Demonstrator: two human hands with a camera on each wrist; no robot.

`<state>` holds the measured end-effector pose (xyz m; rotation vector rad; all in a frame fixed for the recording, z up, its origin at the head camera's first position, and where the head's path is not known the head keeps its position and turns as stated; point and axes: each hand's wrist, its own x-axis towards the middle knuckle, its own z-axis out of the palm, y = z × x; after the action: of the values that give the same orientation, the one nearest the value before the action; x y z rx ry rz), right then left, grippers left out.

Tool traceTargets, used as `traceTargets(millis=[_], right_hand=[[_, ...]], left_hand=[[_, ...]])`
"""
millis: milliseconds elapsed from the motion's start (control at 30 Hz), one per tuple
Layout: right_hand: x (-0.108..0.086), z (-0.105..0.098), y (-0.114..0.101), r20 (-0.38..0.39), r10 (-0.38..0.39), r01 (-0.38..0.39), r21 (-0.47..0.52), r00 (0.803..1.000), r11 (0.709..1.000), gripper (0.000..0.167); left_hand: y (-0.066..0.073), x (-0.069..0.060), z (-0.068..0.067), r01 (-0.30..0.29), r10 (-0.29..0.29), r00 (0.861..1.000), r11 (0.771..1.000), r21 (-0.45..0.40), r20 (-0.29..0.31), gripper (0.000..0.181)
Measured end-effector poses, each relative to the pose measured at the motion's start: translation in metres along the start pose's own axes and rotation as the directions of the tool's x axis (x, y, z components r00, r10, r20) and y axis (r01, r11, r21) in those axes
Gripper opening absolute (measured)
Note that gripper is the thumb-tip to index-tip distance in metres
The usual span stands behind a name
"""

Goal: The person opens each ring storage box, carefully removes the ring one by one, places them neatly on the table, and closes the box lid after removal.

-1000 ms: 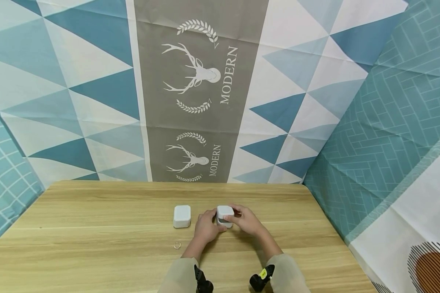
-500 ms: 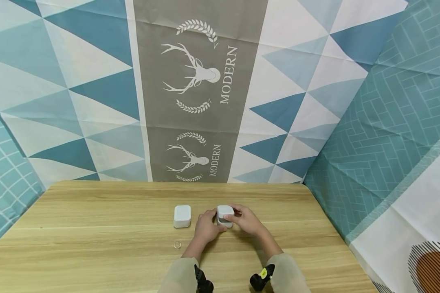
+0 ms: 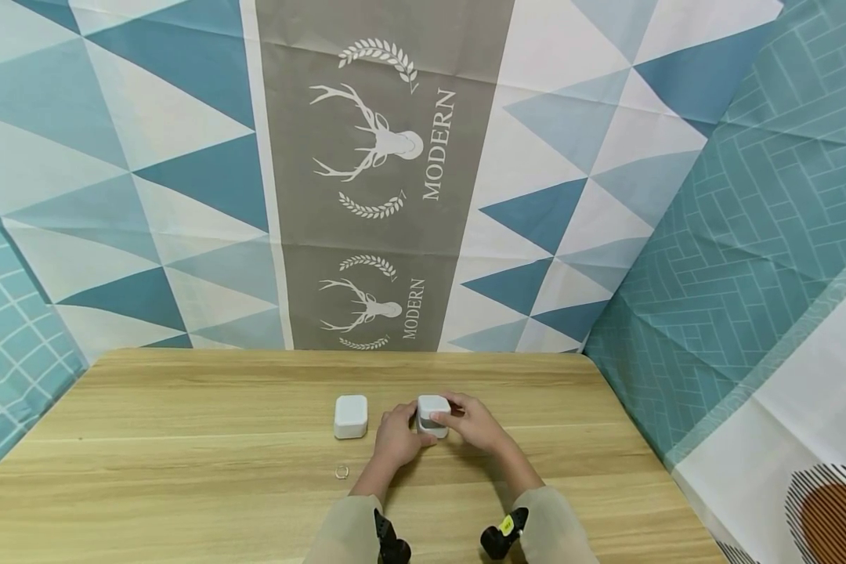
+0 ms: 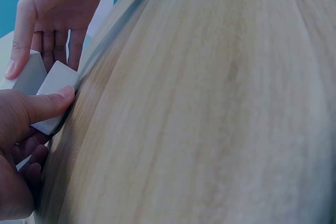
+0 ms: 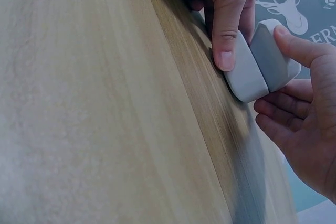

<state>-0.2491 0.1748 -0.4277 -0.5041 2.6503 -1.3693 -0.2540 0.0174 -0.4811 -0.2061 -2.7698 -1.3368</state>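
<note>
A small white box, like a ring box, stands between both hands with its lid (image 3: 433,403) tilted up from the base (image 3: 433,432). Grey shows on the lid's inner side in the right wrist view. My left hand (image 3: 397,439) grips the base at the table, thumb on its near side. My right hand (image 3: 475,425) pinches the lid, thumb in front and fingers behind. The box's inside is hidden. Left of my left hand sits a second white box (image 3: 350,416), closed. Nearer me lies a small ring (image 3: 341,479), pale or gold in colour.
The wooden table (image 3: 204,454) has rounded back corners and stretches to both sides. Behind it hangs a patterned cloth (image 3: 366,235) with deer heads and triangles. A teal cloth (image 3: 733,274) hangs along the right side.
The lid seems to tilt up slightly more, with a bit more grey showing beneath it. Both hands stay in place; the second box and the ring have not moved.
</note>
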Motion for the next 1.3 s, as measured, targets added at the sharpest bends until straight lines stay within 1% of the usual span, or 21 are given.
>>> traceTargets(millis=[133, 367, 467, 667, 967, 1067, 1300], right_hand=[[0.0, 0.0, 0.0, 0.003, 0.001, -0.001, -0.009, 1.0, 1.0, 0.049], [0.016, 0.007, 0.036, -0.021, 0.004, -0.004, -0.016, 1.0, 1.0, 0.051], [0.019, 0.008, 0.043, -0.023, 0.0, -0.001, -0.021, 1.0, 1.0, 0.054], [0.019, 0.007, 0.041, -0.02, 0.005, -0.006, -0.012, 1.0, 1.0, 0.059], [0.02, 0.005, 0.04, -0.023, 0.001, -0.001, -0.013, 1.0, 1.0, 0.054], [0.02, 0.005, 0.04, -0.022, -0.001, 0.001, -0.004, 1.0, 1.0, 0.051], [0.02, 0.005, 0.039, -0.018, 0.007, -0.007, -0.019, 1.0, 1.0, 0.054]], left_hand=[[0.001, 0.0, -0.001, 0.008, -0.008, 1.0, 1.0, -0.009, 0.0, 0.072], [0.002, -0.001, -0.001, 0.006, -0.006, 1.0, 1.0, 0.002, -0.004, 0.071], [0.002, -0.001, -0.001, 0.008, -0.008, 1.0, 1.0, -0.002, -0.002, 0.071], [0.003, -0.002, -0.001, 0.005, -0.005, 1.0, 1.0, -0.002, -0.003, 0.072], [0.002, -0.001, 0.0, 0.011, -0.011, 1.0, 1.0, -0.001, -0.01, 0.072], [0.001, 0.0, 0.0, 0.005, -0.005, 1.0, 1.0, 0.003, -0.013, 0.072], [0.001, 0.0, 0.001, 0.009, -0.009, 1.0, 1.0, 0.002, -0.009, 0.072]])
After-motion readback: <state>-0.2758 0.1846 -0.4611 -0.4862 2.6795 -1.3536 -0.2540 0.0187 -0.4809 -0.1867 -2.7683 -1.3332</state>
